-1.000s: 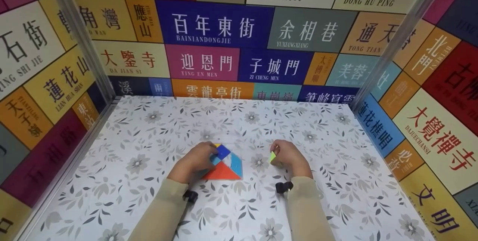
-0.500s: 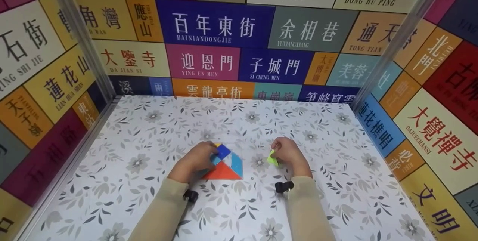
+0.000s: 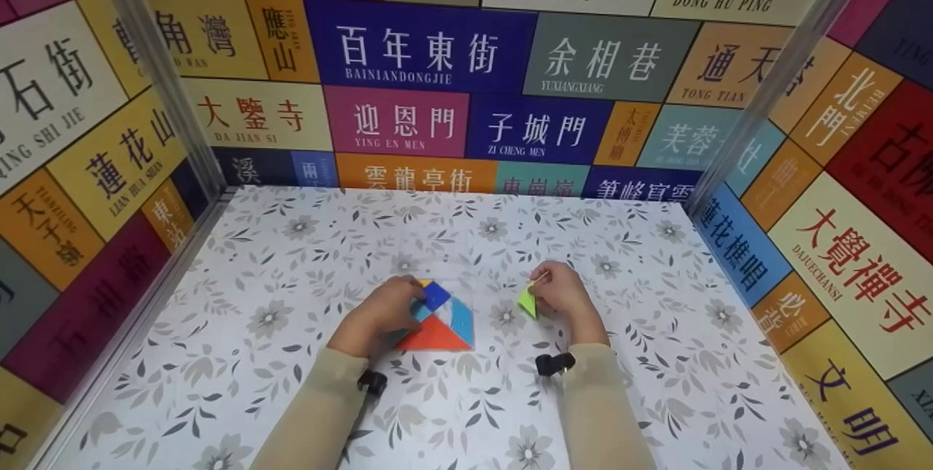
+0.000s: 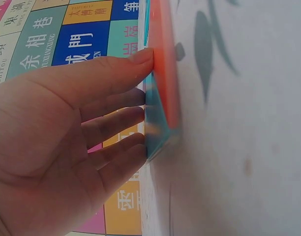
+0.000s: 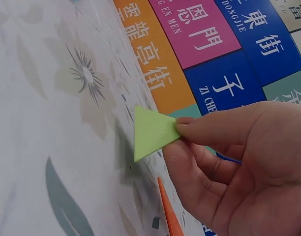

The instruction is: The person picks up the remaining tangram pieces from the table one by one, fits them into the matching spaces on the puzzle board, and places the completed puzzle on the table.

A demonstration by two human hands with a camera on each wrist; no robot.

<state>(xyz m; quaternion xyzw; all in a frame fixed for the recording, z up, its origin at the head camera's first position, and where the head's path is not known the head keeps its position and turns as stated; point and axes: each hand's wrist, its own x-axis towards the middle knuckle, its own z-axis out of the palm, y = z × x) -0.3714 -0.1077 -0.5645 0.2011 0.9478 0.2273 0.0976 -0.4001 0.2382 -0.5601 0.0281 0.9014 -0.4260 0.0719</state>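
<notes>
My right hand [image 3: 565, 294] pinches a light green triangular tangram piece [image 3: 528, 302] between thumb and fingertips, to the right of the other pieces. In the right wrist view the green triangle [image 5: 153, 133] is held by one corner, apart from the white surface. My left hand [image 3: 386, 310] rests on the left side of the grouped tangram pieces. Among these are an orange triangle [image 3: 436, 335], a dark blue piece [image 3: 437, 296] and a light blue piece [image 3: 461, 320]. In the left wrist view my thumb touches near the orange piece [image 4: 165, 73], and fingertips touch a teal piece [image 4: 154, 120]. A yellow piece is mostly hidden.
The pieces lie on a white table [image 3: 291, 397] with a grey floral pattern. Walls [image 3: 426, 47] printed with coloured sign panels enclose its back and sides. Clear strips [image 3: 773, 84] run up the corners. Black wrist bands [image 3: 555, 364] sit on both sleeves.
My right hand has shifted slightly away from me, and the green triangle has turned in its fingertips. The left hand and the grouped pieces have stayed still.
</notes>
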